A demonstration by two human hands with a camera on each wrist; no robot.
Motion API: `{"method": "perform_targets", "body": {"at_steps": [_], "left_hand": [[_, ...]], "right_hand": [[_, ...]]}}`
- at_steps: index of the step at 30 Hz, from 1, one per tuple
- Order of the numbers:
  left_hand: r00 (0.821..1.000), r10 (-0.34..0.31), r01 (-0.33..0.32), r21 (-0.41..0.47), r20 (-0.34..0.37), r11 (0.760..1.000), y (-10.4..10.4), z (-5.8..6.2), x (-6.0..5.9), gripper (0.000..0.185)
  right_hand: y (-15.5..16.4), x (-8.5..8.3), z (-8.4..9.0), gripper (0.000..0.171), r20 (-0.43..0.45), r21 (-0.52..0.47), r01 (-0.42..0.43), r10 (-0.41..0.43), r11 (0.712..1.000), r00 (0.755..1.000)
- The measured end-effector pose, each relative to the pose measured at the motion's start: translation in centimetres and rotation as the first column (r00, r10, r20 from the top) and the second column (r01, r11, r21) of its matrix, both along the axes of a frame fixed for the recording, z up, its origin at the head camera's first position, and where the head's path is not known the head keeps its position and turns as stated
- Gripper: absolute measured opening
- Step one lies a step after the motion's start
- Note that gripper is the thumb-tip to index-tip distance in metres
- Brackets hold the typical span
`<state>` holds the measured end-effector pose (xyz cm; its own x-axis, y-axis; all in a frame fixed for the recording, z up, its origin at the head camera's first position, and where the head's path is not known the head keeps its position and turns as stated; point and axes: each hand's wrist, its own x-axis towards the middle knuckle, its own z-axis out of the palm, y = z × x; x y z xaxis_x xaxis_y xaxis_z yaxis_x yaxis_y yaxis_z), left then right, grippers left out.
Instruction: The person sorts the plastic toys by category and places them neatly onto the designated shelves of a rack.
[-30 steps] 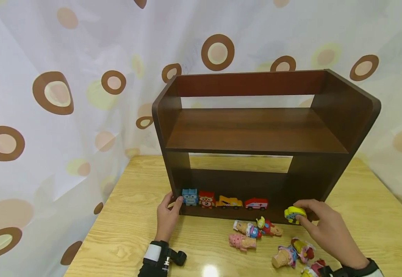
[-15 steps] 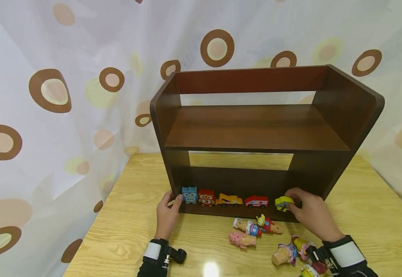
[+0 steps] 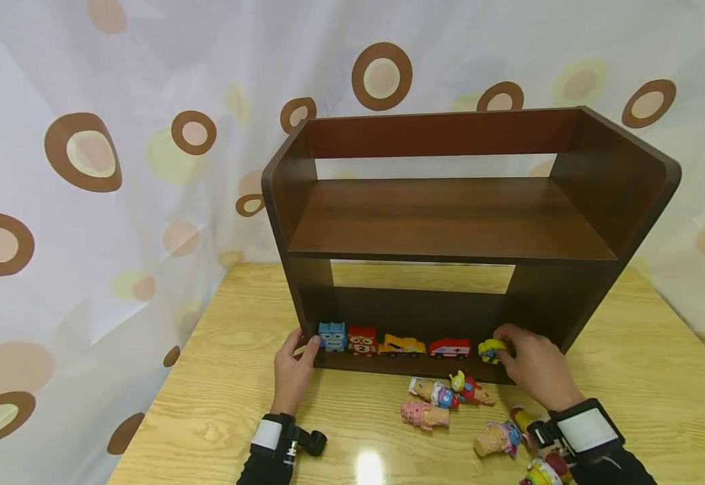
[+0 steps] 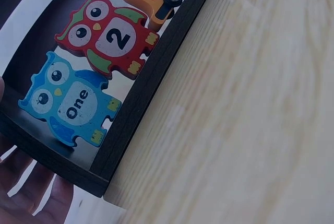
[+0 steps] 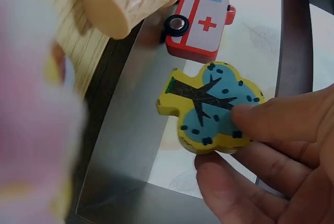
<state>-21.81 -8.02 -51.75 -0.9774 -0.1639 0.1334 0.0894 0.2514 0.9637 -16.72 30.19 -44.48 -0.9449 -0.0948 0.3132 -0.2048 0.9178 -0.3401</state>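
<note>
— Yellow toy [image 3: 491, 350] with the blue tree painted on it: where does it sit?
— Pinched between the thumb and fingers of the right hand [image 3: 531, 372], on the bottom board of the brown shelf [image 3: 449, 219]. Just left of that hand stands the ambulance [image 3: 449, 348].

— How many pieces are lined up on that board?
— Five: a blue owl [image 3: 331, 335], a red owl [image 3: 362, 339], a yellow crane truck [image 3: 401, 346], the ambulance, and the held toy. Near the right wrist, on the table [image 3: 207, 404], lie ice-cream-cone dolls [image 3: 428, 404]; at least five show, the ones at the picture's edge being partly hidden.

— And the left hand [image 3: 293, 374]?
— It rests against the shelf's left front corner, thumb and fingers curled round the edge, right beside the blue owl.

— What has changed over the last second?
— The right hand has carried the yellow toy from in front of the shelf's edge in onto the board, closer to the ambulance. The left hand has stayed put, and the four other pieces have not moved.
</note>
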Motion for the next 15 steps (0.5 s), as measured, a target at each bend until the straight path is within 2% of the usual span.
{"method": "perform_targets", "body": {"at_steps": [9, 15], "left_hand": [[1.000, -0.001, 0.000, 0.027, 0.010, 1.000, 0.07, 0.07, 0.09, 0.041], [1.000, -0.008, 0.008, 0.042, 0.003, 0.999, 0.11, 0.36, 0.14, 0.041]], "right_hand": [[0.03, -0.29, -0.08, 0.020, 0.114, 0.005, 0.003, -0.003, 1.000, 0.993], [-0.01, -0.32, -0.15, 0.020, 0.110, 0.050, -0.003, -0.003, 0.999, 0.994]]}}
